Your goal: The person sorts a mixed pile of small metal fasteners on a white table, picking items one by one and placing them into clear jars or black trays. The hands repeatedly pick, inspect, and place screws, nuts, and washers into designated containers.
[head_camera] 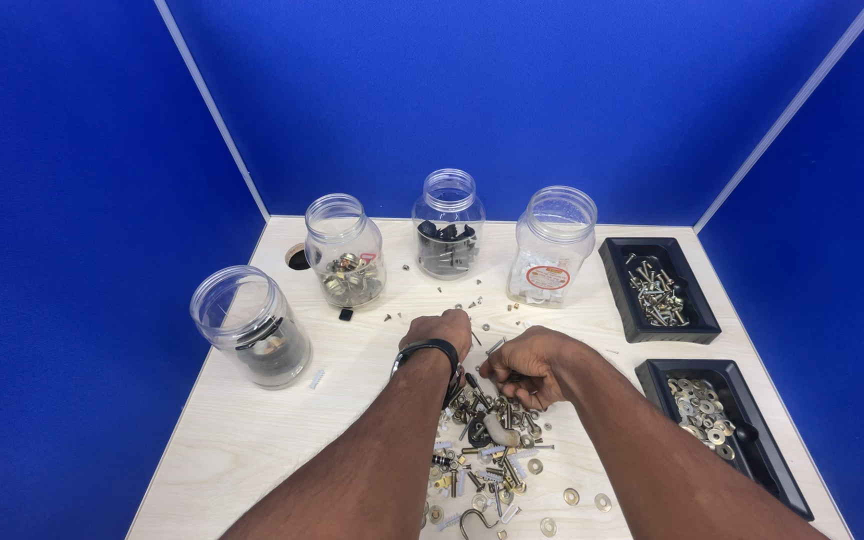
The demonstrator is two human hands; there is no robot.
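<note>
A heap of mixed screws, bolts, washers and small fittings (492,450) lies on the pale wooden table (252,440) in front of me. My left hand (439,330), with a black band on its wrist, hovers at the heap's far edge with fingers curled; something small seems pinched at its fingertips, but I cannot tell what. My right hand (527,365) rests on the far side of the heap, fingers bent down into the pieces, pinching a small metal part I cannot identify.
Clear plastic jars stand open in an arc: one at left (250,325), one with brass parts (345,250), one with black parts (448,222), one with white parts (553,245). Two black trays at right hold screws (657,290) and washers (722,420). Blue partition walls enclose the table.
</note>
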